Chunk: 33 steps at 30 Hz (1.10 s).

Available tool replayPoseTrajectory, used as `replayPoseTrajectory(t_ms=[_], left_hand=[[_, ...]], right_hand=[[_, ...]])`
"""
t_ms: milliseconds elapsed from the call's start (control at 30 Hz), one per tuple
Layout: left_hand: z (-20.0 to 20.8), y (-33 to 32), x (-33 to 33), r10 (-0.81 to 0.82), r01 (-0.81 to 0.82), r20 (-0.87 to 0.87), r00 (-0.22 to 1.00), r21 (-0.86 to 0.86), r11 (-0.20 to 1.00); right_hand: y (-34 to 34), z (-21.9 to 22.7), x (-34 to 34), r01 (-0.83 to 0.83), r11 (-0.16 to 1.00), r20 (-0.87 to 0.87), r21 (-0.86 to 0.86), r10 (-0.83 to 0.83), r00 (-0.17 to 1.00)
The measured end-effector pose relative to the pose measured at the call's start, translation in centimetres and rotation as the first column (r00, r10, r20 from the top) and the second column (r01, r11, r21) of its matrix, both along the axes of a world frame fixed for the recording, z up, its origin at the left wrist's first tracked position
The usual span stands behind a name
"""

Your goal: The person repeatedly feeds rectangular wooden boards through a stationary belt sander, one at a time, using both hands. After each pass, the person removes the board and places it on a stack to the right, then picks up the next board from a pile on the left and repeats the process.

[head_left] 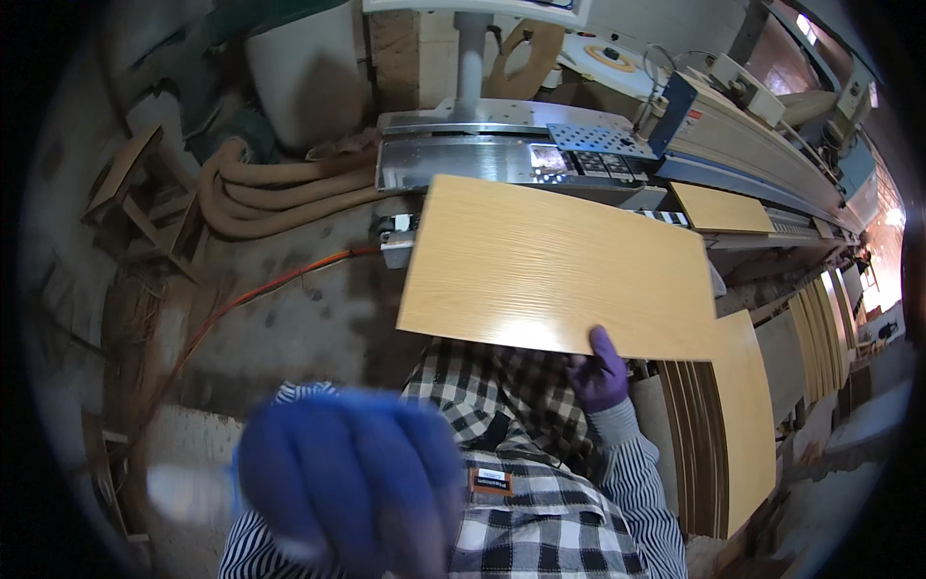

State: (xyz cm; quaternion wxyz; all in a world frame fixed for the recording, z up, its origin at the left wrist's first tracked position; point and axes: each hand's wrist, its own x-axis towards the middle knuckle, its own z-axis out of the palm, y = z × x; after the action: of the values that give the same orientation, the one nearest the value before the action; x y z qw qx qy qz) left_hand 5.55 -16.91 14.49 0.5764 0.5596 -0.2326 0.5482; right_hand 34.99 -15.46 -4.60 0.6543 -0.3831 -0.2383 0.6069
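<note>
A rectangular wood-grain board, light yellow-brown with a glossy face, is held up tilted in front of my body. My right hand, in a purple glove, grips its near edge right of the middle, the thumb over the top face and the other fingers partly hidden beneath. My left hand, in a blue glove, is raised close to the camera, apart from the board and blurred by motion. Its fingers are curled closed. A pale blurred shape shows beside it; what it is, and whether the hand holds it, I cannot make out.
Behind the board stands a long machine with a metal bed, another board lying on it. Stacked boards stand at my right. Thick hoses, an orange cable and a wooden stool are on the left.
</note>
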Motion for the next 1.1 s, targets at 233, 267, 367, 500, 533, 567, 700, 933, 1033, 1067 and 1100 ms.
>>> replayPoseTrajectory(t_ms=[233, 267, 367, 500, 533, 567, 700, 933, 1033, 1067, 1100], left_hand=[[-9.9, 5.1, -6.4, 0.801, -0.780, -0.564, -0.203, 0.587, 0.216], [-11.4, 5.5, -6.9, 0.767, -0.658, -0.505, -0.397, 0.739, 0.147], [-13.9, 7.8, -7.2, 0.657, -0.541, -0.465, -0.593, 0.835, 0.103], [-17.0, 12.8, -6.7, 0.646, -0.649, -0.487, -0.588, 0.761, -0.017], [-17.6, 13.9, -6.5, 0.648, -0.679, -0.492, -0.581, 0.732, -0.054], [-18.0, 14.7, -6.3, 0.665, -0.687, -0.462, -0.587, 0.719, -0.107], [-18.0, 16.0, -6.4, 0.603, -0.640, -0.436, -0.668, 0.750, -0.168], [-19.0, 16.5, -6.1, 0.572, -0.677, -0.489, -0.659, 0.716, -0.168], [-18.9, 16.3, -6.3, 0.581, -0.695, -0.501, -0.642, 0.700, -0.164], [-18.6, 16.2, -6.1, 0.585, -0.723, -0.530, -0.614, 0.675, -0.147], [-18.2, 16.1, -6.2, 0.587, -0.740, -0.553, -0.592, 0.661, -0.123]], right_hand=[[7.7, 1.7, -5.1, -0.345, 0.936, -0.235, 0.065, 0.351, 0.907], [8.6, 3.0, -5.9, -0.332, 0.941, -0.262, 0.065, 0.338, 0.904], [12.1, 1.6, -5.4, -0.427, 0.903, -0.279, 0.054, 0.424, 0.861], [14.4, -1.0, -4.5, -0.231, 0.961, -0.447, 0.155, 0.277, 0.850], [14.3, -1.1, -4.2, -0.180, 0.956, -0.478, 0.231, 0.273, 0.835], [13.8, -1.4, -4.6, -0.072, 0.915, -0.176, 0.396, 0.153, 0.972], [9.9, -2.7, 0.2, -0.156, 0.955, -0.272, 0.253, 0.225, 0.936], [-4.7, -9.7, 7.3, 0.010, 0.958, 0.932, -0.286, 0.276, 0.235], [-8.0, -12.1, 6.5, 0.122, 0.992, 0.984, 0.043, -0.063, 0.167], [-8.2, -11.4, 6.1, 0.103, 0.995, 0.990, 0.004, -0.019, 0.141], [-7.8, -11.4, 5.9, 0.059, 0.998, 0.993, -0.006, -0.001, 0.121]])
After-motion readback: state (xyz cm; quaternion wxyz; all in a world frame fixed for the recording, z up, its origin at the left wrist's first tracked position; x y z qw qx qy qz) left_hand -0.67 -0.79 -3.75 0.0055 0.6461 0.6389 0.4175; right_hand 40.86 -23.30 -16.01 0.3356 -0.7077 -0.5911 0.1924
